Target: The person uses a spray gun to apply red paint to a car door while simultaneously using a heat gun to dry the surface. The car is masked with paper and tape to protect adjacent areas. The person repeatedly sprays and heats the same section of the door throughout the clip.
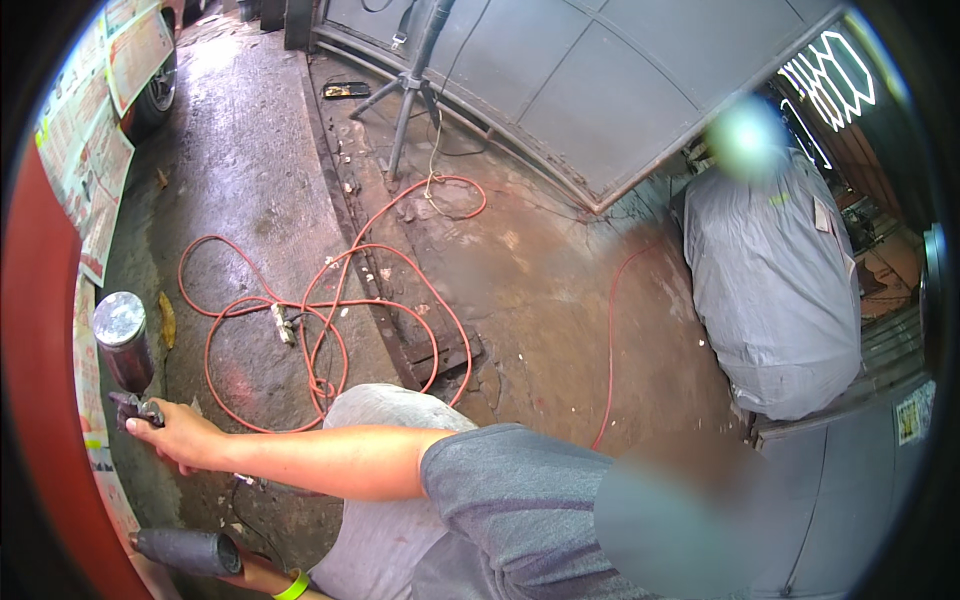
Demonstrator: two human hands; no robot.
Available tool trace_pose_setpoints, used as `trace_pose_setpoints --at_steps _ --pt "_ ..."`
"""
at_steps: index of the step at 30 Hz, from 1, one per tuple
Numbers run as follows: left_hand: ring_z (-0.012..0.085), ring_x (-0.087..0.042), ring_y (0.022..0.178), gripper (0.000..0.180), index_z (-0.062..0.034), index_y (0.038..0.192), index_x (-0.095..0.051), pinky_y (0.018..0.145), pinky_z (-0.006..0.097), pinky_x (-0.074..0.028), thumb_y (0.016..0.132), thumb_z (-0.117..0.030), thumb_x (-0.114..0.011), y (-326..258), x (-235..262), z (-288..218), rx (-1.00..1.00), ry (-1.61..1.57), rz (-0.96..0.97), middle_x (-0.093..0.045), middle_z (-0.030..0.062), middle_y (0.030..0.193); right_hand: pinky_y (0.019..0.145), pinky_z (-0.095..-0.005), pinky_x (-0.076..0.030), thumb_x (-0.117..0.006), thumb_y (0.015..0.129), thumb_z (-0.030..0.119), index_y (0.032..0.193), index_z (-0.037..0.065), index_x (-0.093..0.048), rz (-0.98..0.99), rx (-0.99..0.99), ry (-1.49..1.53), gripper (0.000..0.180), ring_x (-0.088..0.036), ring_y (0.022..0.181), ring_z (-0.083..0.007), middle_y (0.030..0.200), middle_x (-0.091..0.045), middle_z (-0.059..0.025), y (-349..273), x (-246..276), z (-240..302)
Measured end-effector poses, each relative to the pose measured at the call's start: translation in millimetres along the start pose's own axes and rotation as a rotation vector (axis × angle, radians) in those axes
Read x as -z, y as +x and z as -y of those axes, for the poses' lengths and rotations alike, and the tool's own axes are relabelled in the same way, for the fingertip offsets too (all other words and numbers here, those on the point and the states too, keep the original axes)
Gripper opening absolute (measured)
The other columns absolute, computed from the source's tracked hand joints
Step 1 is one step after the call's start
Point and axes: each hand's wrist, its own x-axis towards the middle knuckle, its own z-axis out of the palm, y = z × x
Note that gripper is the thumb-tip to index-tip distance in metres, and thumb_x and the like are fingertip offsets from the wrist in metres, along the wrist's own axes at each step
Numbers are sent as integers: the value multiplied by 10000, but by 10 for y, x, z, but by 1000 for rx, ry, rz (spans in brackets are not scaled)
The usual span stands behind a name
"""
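On the left, my right hand point(190, 437) is closed around the grip of a spray gun point(133, 405). A metal cup point(122, 335) with a pale, stained top rises from the gun. The gun is close to a red painted panel point(40, 330), whose edge is lined with taped newspaper point(95, 180). Lower down, my left hand point(258, 574), with a yellow-green band point(293, 584) at the wrist, holds a dark cylinder point(190, 552) lying sideways. Most of this hand's fingers are hidden behind the cylinder, and its exact kind is unclear.
A tangled orange hose point(345, 300) with a metal fitting point(283, 324) lies on the concrete beside my legs. Farther off stand a black tripod point(408, 95) and a grey metal gate point(560, 90). At the right is a bulky thing under a grey cover point(770, 290).
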Motion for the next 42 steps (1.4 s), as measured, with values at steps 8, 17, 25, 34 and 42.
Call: trace_pose_setpoints --at_steps 8,17,25,34,42 --pt "245 -614 1093 459 109 1356 -529 968 398 -533 944 -20 -683 -41 -82 -63 64 -114 -19 -621 216 1299 359 -307 -456 -559 1023 449 1230 85 -511 27 -11 35 421 -567 411 -156 692 -571 -45 61 19 -173" --pt "199 -615 933 303 37 1180 -662 902 352 -503 976 -187 -663 -196 -192 -398 201 -243 130 -666 124 1117 380 -311 -479 -562 1025 444 1250 90 -539 59 -76 49 420 -557 405 -146 721 -572 -26 -102 -154 -200" --pt "187 -607 1149 293 51 1181 -657 1007 348 -462 960 -141 -653 -243 -714 -727 345 -528 149 -641 106 1244 377 -323 -459 -552 1015 497 1229 68 -530 31 -69 73 481 -542 415 -150 748 -588 -62 -152 -271 -362" --pt "174 -581 1137 339 55 1239 -606 1000 325 -444 973 -149 -653 -314 -638 -719 284 -329 125 -602 88 1298 350 -315 -460 -541 1013 500 1110 91 -547 24 -111 103 420 -551 442 -137 746 -577 -32 -292 -274 -338" --pt "153 -548 1179 328 -7 1263 -604 1033 326 -418 949 -93 -648 -386 -695 -829 284 -520 56 -576 43 1326 425 -341 -484 -584 985 515 1154 83 -578 35 -154 98 465 -590 473 -170 760 -633 -69 -376 -316 -175"
